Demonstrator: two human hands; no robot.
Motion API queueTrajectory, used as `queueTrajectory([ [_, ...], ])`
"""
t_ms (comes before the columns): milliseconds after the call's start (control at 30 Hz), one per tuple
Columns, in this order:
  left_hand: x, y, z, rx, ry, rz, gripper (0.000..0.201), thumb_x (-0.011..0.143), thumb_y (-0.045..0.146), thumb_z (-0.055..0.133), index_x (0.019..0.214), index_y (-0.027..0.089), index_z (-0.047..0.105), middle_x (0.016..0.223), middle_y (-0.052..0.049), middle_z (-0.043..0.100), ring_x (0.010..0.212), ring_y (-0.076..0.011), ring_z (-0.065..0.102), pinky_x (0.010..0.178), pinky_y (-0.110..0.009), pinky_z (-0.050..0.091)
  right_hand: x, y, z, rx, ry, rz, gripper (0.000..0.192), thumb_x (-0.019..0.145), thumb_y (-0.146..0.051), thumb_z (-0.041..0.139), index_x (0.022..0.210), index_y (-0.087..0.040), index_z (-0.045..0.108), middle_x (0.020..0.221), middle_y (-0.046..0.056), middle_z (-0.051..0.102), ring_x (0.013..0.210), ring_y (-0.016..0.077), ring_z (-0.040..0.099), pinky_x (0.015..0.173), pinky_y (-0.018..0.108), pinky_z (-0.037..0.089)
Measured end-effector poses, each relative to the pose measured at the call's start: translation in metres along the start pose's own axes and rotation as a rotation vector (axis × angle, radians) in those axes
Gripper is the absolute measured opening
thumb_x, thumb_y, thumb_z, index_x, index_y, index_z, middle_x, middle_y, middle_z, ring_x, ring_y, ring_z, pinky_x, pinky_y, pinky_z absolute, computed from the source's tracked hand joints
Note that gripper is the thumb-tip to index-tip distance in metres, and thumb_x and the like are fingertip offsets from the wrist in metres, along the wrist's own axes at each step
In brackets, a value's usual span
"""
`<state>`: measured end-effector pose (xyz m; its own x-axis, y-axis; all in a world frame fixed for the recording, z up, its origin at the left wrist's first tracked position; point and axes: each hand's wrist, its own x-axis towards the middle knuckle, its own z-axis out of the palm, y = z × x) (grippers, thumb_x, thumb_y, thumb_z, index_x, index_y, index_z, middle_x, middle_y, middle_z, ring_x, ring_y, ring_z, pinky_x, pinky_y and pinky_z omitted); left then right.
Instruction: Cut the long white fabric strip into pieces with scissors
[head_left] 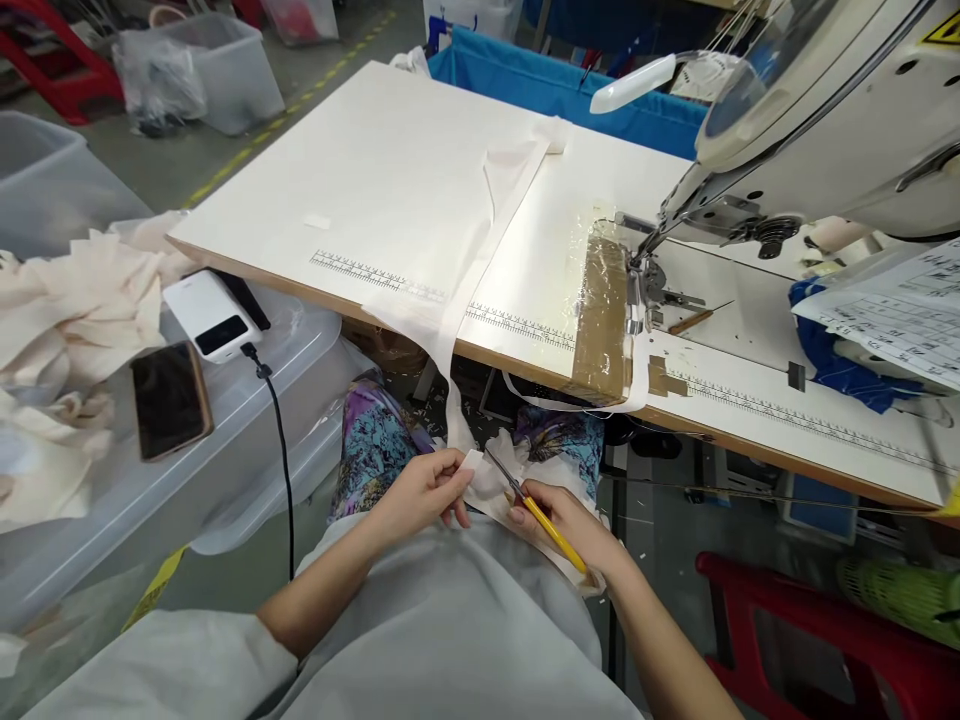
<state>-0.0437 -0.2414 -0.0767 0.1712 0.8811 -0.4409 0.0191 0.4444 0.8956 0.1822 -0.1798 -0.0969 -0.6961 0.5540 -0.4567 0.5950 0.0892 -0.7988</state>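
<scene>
Over my lap, my left hand (433,487) pinches the end of a pale cream fabric strip (472,461) between thumb and fingers. Close beside it on the right, my right hand (559,520) is closed round yellow-handled scissors (551,530). Their thin dark blades point up and left toward the pinched end; whether they touch the fabric is unclear. A long cream fabric band (484,255) lies across the white table (390,160) and hangs over its front edge toward my hands. More pale fabric rests on my lap, partly hidden by my hands.
A sewing machine (810,140) stands on the table's right side, with printed rulers along the front edge. At left, a plastic bin lid (255,390) bears a phone (172,402), a cabled white power bank (214,318) and piled fabric (52,370). A red stool (825,640) is at lower right.
</scene>
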Motion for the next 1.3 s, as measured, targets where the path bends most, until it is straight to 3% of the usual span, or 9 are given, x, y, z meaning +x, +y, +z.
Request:
queueTrajectory([
  [67,0.000,0.002,0.000,-0.172,-0.061,-0.091,0.044,0.081,0.059,0.059,0.091,0.016,0.056,0.068,-0.004,0.068,0.066,-0.0210,0.070,0.057,-0.025,0.050,0.003,0.001,-0.002,0.004,-0.039,0.000,0.050,0.082,-0.067,0.051,0.068,-0.021,0.038,0.064,-0.005,0.036,0.060,0.0115,0.031,0.052,0.023,0.026],
  [167,0.003,0.002,-0.002,-0.275,-0.057,-0.137,0.047,0.075,0.058,0.068,0.089,0.014,0.059,0.078,-0.008,0.072,0.074,-0.0232,0.072,0.061,-0.025,0.053,0.006,0.000,-0.006,0.023,-0.097,-0.015,0.050,0.081,-0.067,0.052,0.068,-0.021,0.038,0.064,-0.005,0.035,0.060,0.0113,0.031,0.052,0.023,0.024],
  [467,0.007,-0.011,-0.010,-0.359,-0.050,-0.152,0.043,0.074,0.055,0.070,0.078,0.013,0.063,0.066,-0.006,0.071,0.062,-0.0192,0.071,0.053,-0.021,0.052,0.010,-0.005,-0.010,0.034,-0.204,-0.020,0.045,0.082,-0.058,0.058,0.066,-0.020,0.040,0.062,-0.006,0.030,0.058,0.0100,0.027,0.049,0.023,0.021],
  [767,0.008,-0.013,-0.016,-0.355,-0.067,-0.167,0.042,0.074,0.053,0.071,0.075,0.012,0.064,0.061,-0.008,0.071,0.057,-0.0176,0.069,0.053,-0.020,0.051,0.009,-0.018,-0.011,-0.195,-0.107,-0.003,0.048,0.082,-0.059,0.057,0.062,-0.020,0.037,0.057,-0.006,0.033,0.055,0.0099,0.030,0.049,0.023,0.021],
  [1000,0.005,-0.014,-0.019,-0.375,-0.078,-0.160,0.037,0.074,0.049,0.071,0.075,0.012,0.065,0.062,-0.007,0.071,0.060,-0.0191,0.070,0.054,-0.021,0.052,0.006,-0.015,-0.003,-0.214,-0.029,0.013,0.054,0.080,-0.065,0.056,0.059,-0.020,0.034,0.054,-0.006,0.033,0.052,0.0093,0.030,0.048,0.023,0.021],
  [1300,0.007,-0.012,-0.016,-0.371,-0.094,-0.199,0.036,0.072,0.048,0.072,0.068,0.014,0.061,0.058,-0.007,0.070,0.057,-0.0198,0.069,0.053,-0.022,0.051,0.010,-0.023,-0.004,-0.431,0.033,-0.046,0.049,0.082,-0.064,0.054,0.063,-0.021,0.041,0.055,-0.003,0.042,0.050,0.0107,0.030,0.049,0.025,0.021],
])
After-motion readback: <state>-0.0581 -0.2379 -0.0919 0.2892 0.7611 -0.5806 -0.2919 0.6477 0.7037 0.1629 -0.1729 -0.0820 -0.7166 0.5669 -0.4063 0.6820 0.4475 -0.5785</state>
